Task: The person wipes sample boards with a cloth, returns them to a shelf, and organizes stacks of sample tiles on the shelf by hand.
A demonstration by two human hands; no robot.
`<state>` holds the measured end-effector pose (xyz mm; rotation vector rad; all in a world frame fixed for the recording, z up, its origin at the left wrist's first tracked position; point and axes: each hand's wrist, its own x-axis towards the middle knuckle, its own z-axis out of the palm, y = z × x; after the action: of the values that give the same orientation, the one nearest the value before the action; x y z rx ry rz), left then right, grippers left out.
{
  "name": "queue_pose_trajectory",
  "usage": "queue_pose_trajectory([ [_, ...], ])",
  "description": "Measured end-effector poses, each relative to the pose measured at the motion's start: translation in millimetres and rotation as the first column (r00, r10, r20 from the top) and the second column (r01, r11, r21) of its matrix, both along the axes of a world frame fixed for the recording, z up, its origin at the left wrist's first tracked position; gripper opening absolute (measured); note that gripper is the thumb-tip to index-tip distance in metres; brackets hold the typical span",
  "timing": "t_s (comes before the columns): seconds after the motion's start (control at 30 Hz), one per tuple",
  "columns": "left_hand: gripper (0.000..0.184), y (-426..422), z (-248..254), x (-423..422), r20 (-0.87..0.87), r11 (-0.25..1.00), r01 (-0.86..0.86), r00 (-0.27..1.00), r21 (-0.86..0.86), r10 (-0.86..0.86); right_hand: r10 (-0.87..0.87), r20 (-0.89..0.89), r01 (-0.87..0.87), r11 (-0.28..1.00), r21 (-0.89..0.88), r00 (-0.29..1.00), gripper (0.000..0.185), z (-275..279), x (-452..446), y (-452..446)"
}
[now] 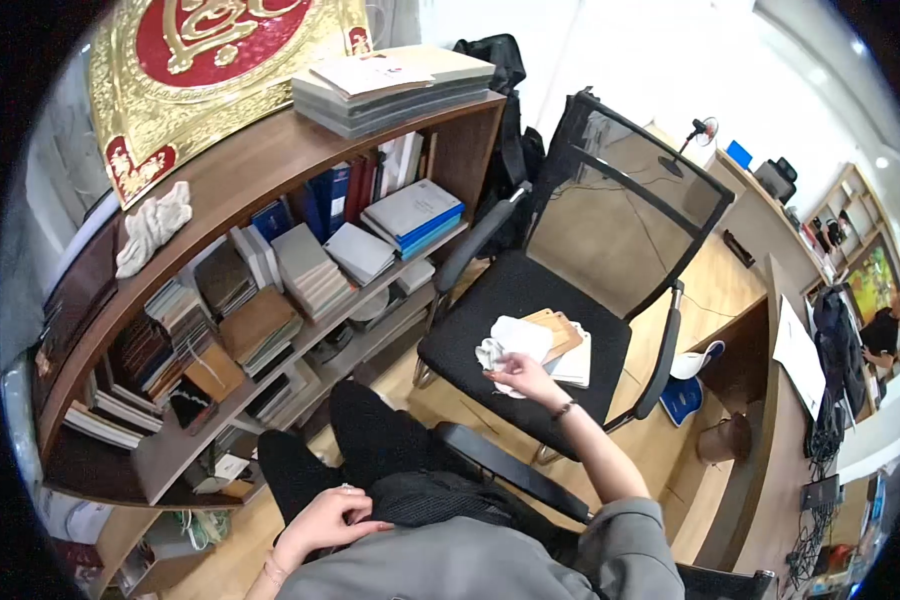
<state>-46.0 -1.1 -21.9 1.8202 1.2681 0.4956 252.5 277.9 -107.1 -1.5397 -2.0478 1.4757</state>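
Observation:
My right hand [518, 377] reaches out over the black chair seat [490, 290], its fingers closed on the edge of a crumpled white cloth [522, 338]. Beneath and beside the cloth lie a tan notebook [562, 328] and a white notebook or pad [574, 364], partly covered by it. On my lap, against the dark clothing, rests my left hand [322, 520]. Its fingers are loosely bent and apart from the thumb, with nothing visible in them.
To the left stands a curved wooden bookshelf [390, 320] full of books, with a white glove [155, 228] and stacked grey boxes [390, 95] on top. A chair armrest [510, 470] lies between me and the seat. A brown bin [722, 440] stands at right.

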Motion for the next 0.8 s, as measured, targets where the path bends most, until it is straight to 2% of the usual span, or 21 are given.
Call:
queue_pose_trajectory([
  [0.03,0.025,7,-3,1,0.01,0.998,0.005,1.0,-0.057,-0.005,-0.017,0.011,0.017,1.0,0.013,1.0,0.045,-7,-4,8],
  [0.07,0.025,15,-10,2,0.023,0.999,0.016,1.0,-0.048,-0.015,-0.241,0.278,0.111,0.903,0.414,0.93,0.051,-16,-12,10],
  [0.13,0.025,30,-21,-2,0.165,0.995,-0.027,0.985,-0.1,0.043,-0.524,0.401,0.054,0.655,0.754,0.752,0.057,-33,-21,18],
  [0.2,0.026,56,-26,1,0.228,0.99,-0.032,0.972,-0.136,0.063,-0.503,0.387,0.088,0.689,0.719,0.773,0.051,-51,-21,20],
  [0.27,0.03,105,-29,4,0.154,0.988,-0.09,0.982,-0.128,0.11,-0.51,0.377,0.126,0.706,0.697,0.773,0.049,-80,-5,22],
  [0.33,0.034,162,-44,18,0.197,0.965,-0.103,0.969,-0.243,0.152,-0.157,0.355,-0.205,0.581,0.788,0.922,0.055,-119,22,25],
  [0.37,0.032,194,-57,28,0.137,0.978,-0.103,0.982,-0.182,0.129,-0.176,0.358,-0.195,0.584,0.788,0.917,0.055,-121,34,18],
  [0.4,0.031,225,-72,40,0.076,0.988,-0.096,0.992,-0.118,0.105,-0.125,0.191,-0.07,0.634,0.77,0.974,0.054,-118,45,9],
  [0.43,0.027,257,-93,54,0.097,0.993,-0.073,0.992,-0.094,0.082,-0.089,0.013,0.051,0.68,0.731,0.996,0.054,-112,54,1],
  [0.47,0.029,289,-113,71,0.121,0.997,-0.045,0.991,-0.067,0.053,-0.122,0.019,0.068,0.669,0.74,0.992,0.054,-108,63,-8],
  [0.5,0.029,318,-135,87,0.133,0.999,-0.006,0.991,-0.054,0.013,-0.236,0.094,0.078,0.628,0.774,0.967,0.054,-105,73,-18],
  [0.53,0.036,347,-160,105,0.068,0.988,-0.044,0.997,0.15,0.034,-0.355,0.166,0.08,0.585,0.807,0.92,0.054,-105,87,-24],
  [0.57,0.044,370,-182,125,0.021,0.935,-0.068,0.998,0.347,0.065,-0.402,0.181,0.092,0.573,0.814,0.898,0.054,-110,96,-27],
  [0.6,0.052,384,-195,148,-0.009,0.846,-0.085,0.994,0.527,0.105,-0.357,0.182,0.076,0.6,0.797,0.916,0.057,-121,100,-29],
  [0.63,0.052,391,-196,169,0.011,0.847,-0.054,0.998,0.529,0.057,-0.309,0.18,0.058,0.626,0.778,0.934,0.061,-129,103,-31],
  [0.73,0.074,399,-183,205,-0.243,0.901,-0.267,0.901,0.342,0.359,-0.324,0.197,0.045,0.61,0.791,0.925,0.063,-136,103,-31],
  [0.8,0.079,400,-186,214,-0.289,0.927,-0.23,0.903,0.295,0.316,-0.336,0.197,0.05,0.604,0.796,0.921,0.063,-140,106,-31],
])
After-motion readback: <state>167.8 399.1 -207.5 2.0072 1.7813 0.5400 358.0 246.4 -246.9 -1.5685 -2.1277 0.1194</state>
